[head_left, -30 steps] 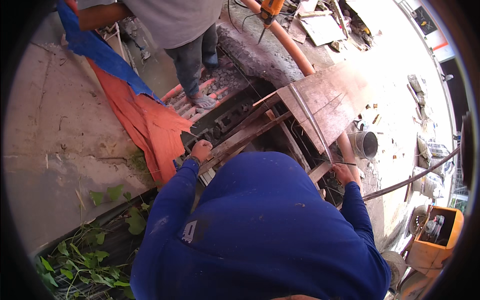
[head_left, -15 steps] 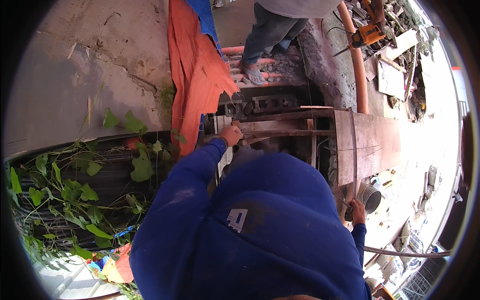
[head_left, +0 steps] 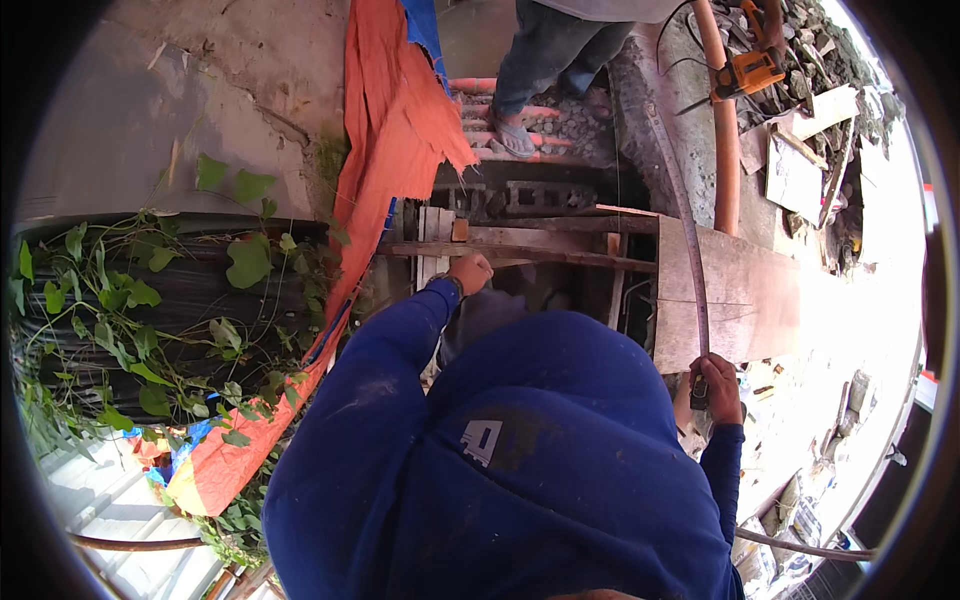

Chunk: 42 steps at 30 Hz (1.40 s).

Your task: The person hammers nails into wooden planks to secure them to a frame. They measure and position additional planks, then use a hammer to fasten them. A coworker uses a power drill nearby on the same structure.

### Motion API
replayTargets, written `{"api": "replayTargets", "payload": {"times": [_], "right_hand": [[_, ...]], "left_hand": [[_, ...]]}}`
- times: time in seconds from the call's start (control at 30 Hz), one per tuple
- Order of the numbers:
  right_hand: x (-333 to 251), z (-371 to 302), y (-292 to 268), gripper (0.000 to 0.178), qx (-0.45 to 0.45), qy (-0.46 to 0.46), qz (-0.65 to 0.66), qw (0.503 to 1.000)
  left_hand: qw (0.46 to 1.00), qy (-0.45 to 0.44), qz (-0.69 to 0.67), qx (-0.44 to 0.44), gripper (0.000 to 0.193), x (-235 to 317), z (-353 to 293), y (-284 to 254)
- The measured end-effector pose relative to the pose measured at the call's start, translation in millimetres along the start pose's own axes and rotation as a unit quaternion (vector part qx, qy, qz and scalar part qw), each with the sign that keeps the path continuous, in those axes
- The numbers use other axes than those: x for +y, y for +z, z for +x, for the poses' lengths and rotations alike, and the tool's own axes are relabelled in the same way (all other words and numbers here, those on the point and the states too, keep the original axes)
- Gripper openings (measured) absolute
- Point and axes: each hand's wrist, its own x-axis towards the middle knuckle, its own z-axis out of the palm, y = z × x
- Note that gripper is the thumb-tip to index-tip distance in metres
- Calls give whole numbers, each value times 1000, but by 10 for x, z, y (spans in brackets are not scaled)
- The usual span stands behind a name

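Observation:
My right hand (head_left: 722, 388) grips a tape measure (head_left: 699, 390) at the right of my body. Its blade (head_left: 690, 220) runs out upward, passes over the plywood sheet (head_left: 745, 300) and curves left toward the rough concrete edge. My left hand (head_left: 470, 272) has its fingers curled together just on my side of a long wooden beam (head_left: 560, 256); whether anything is in them I cannot make out. Beyond the beam a small wood block (head_left: 460, 230) sits by upright pale boards (head_left: 432, 226).
A person in grey trousers (head_left: 560, 50) stands ahead on rubble among orange pipes (head_left: 475, 86). At upper right, another hand holds an orange power tool (head_left: 748, 74) beside a thick orange pipe (head_left: 726, 160). An orange tarp (head_left: 395, 130) and leafy vines (head_left: 130, 290) lie left. Hollow blocks (head_left: 548, 195) line the pit.
My right hand has come up with the tape measure, and the blade now reaches farther past the plywood, bending left. My left hand has drawn back from the small wood block.

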Motion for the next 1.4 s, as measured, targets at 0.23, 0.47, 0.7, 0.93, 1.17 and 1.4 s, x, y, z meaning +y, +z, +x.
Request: {"api": "replayTargets", "payload": {"times": [0.23,0.47,0.7,0.93,1.17,1.4], "right_hand": [[-631,448,535,32,-128,-80,9,988],[-652,1061,1179,30,-233,-152,-11,961],[-83,1351,1992,46,-154,-6,0,988],[299,2153,2771,50,-72,17,-56,996],[502,3740,3496,35,63,-75,-89,991],[773,4223,3926,22,143,-84,-68,984]], "left_hand": [[999,3,15,29,13,12,-440,776],[996,-38,-25,72,18,-243,-858,1375],[965,-111,-207,117,13,-490,-902,981],[966,-9,-43,255,18,-405,-125,-16],[957,76,151,236,13,-684,878,-669],[923,84,247,281,9,-646,1014,-607]]}}
